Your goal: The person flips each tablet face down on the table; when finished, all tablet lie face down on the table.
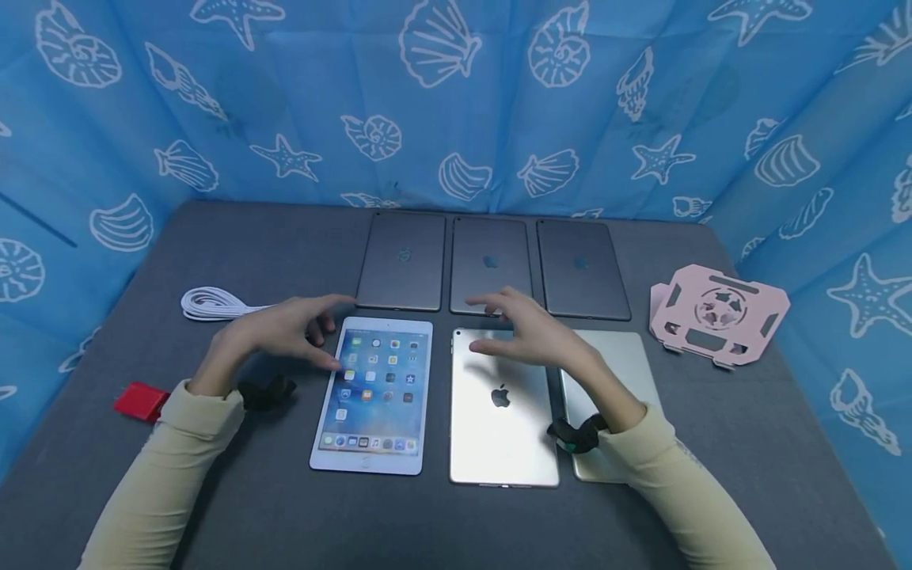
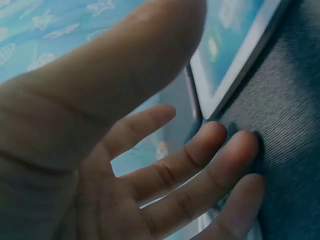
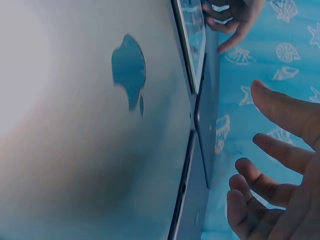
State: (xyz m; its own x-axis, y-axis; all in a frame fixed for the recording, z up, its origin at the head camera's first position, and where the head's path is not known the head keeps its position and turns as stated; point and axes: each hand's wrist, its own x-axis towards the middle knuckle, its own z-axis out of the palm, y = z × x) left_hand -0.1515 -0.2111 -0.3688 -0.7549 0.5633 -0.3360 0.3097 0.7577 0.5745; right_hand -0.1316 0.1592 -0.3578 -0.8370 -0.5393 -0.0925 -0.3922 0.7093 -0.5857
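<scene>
A white-framed tablet (image 1: 374,396) lies face up with its screen lit, showing rows of app icons. My left hand (image 1: 288,328) is at its upper left edge, thumb and fingers spread apart with nothing between them; whether the thumb touches the frame I cannot tell. To the right, a silver tablet (image 1: 501,435) lies face down, its dark apple logo showing. Over its top end my right hand (image 1: 523,328) hovers with loosely bent fingers, holding nothing. Partly under the right forearm lies a second silver tablet (image 1: 620,356), face down.
Three dark grey tablets, a left one (image 1: 402,269), a middle one (image 1: 492,253) and a right one (image 1: 583,269), lie face down along the back. A pink slotted stand (image 1: 720,313) is at right. A coiled white cable (image 1: 214,304) and a red object (image 1: 141,401) lie at left.
</scene>
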